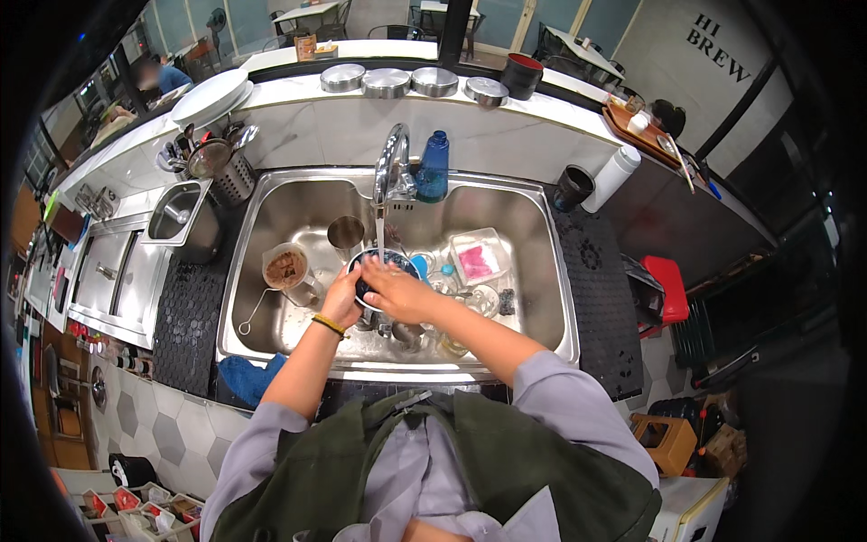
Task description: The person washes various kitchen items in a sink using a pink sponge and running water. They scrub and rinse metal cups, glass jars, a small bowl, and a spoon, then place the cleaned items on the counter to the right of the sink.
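Observation:
My left hand (344, 299) grips the near-left rim of a dark blue bowl (405, 263) with a pale rim, held tilted above the sink (231, 315). Flat over the bowl's inside lies my right hand (396, 290), its fingers reaching under the water stream (380, 234). That water runs from a chrome gooseneck faucet (393, 156). Behind and left of the bowl stands a metal cup (346, 234). A paper filter with brown grounds (286, 268) sits left of my left hand. Several glasses (482, 300) crowd the basin beneath my right forearm, partly hidden.
A clear container (478, 256) with a pink item lies in the basin's right side. A blue bottle (432, 169) stands behind the rim. Black mats (186, 318) flank the sink; a blue cloth (252, 377) lies front left. Round metal lids (386, 82) line the ledge.

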